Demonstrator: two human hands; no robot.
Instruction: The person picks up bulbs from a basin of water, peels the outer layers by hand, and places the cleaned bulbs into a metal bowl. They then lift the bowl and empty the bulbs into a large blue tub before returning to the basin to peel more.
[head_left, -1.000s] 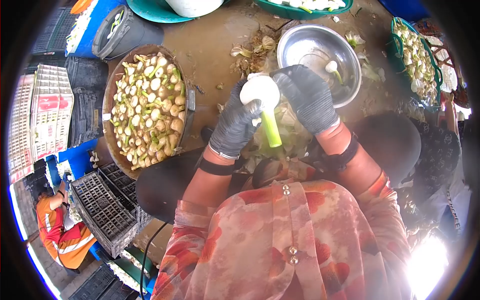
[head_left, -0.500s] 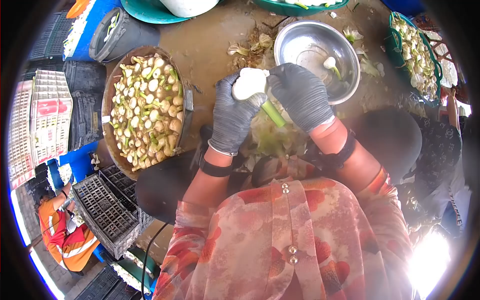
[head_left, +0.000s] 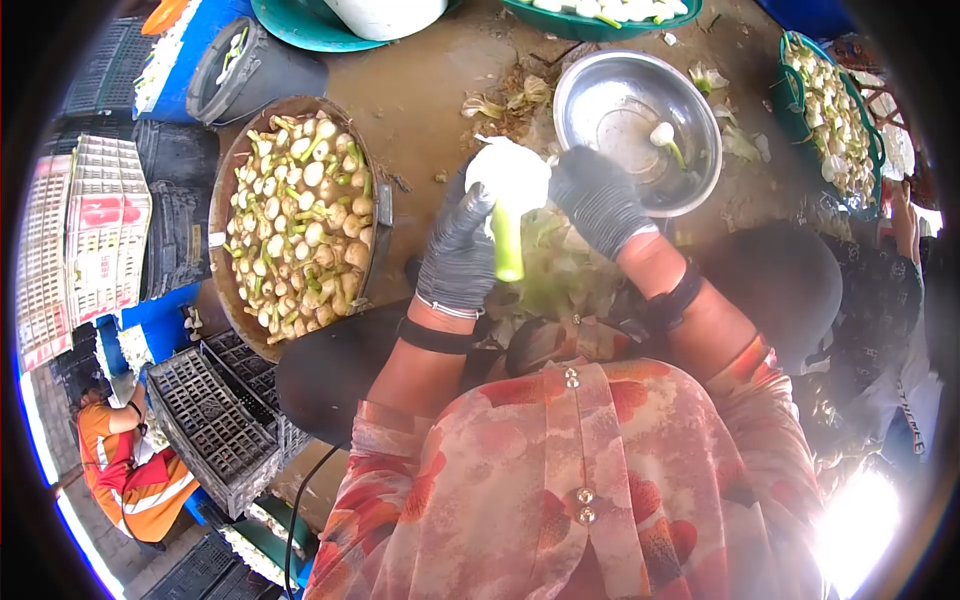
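My left hand (head_left: pixel 455 240), in a dark grey glove, is closed around a white garlic bulb (head_left: pixel 512 172). Its cut green stem points down toward my lap. Just to the right, my right hand (head_left: pixel 600 203), gloved the same way, has its fingers curled close to the bulb's side. What those fingertips pinch, if anything, is hidden. Behind the right hand stands a shiny metal bowl (head_left: pixel 700 160) with one peeled garlic bulb (head_left: pixel 664 136) in it. Loose peelings (head_left: pixel 550 260) lie below the hands, blurred.
To the left is a round tub (head_left: pixel 222 190) full of garlic bulbs with short stems. A grey bucket (head_left: pixel 225 85), black crates (head_left: pixel 215 420) and a person in an orange vest (head_left: pixel 130 465) are farther left. A green basket (head_left: pixel 868 120) of garlic stands at the right.
The garlic bulb has turned in my left hand, its stem swinging from lower right to straight down. My right hand has drawn slightly away and down from the bulb.
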